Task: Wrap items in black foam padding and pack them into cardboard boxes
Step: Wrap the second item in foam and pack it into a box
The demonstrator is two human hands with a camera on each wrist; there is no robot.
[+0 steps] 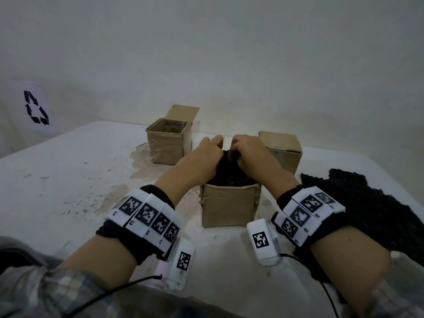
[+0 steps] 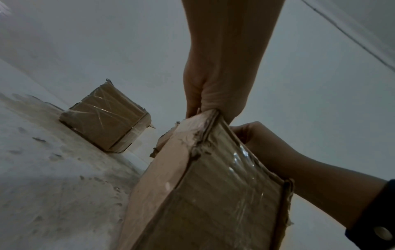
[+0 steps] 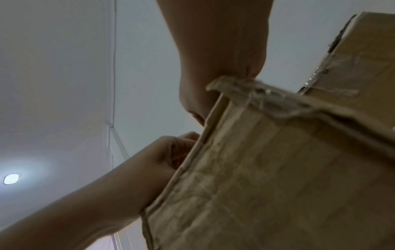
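Observation:
A small open cardboard box stands on the table in front of me. A bundle of black foam padding fills it and rises above its rim; whatever it wraps is hidden. My left hand and right hand meet on top of the bundle, fingers curled into the foam. In the left wrist view my left hand reaches over the box's edge, with the right hand beyond. The right wrist view shows the right hand above the box wall, its fingertips hidden.
An open taped box with a colourful item inside stands at the back left. A closed box sits at the back right. A loose sheet of black foam lies on the table's right side. The stained white table ends at a wall.

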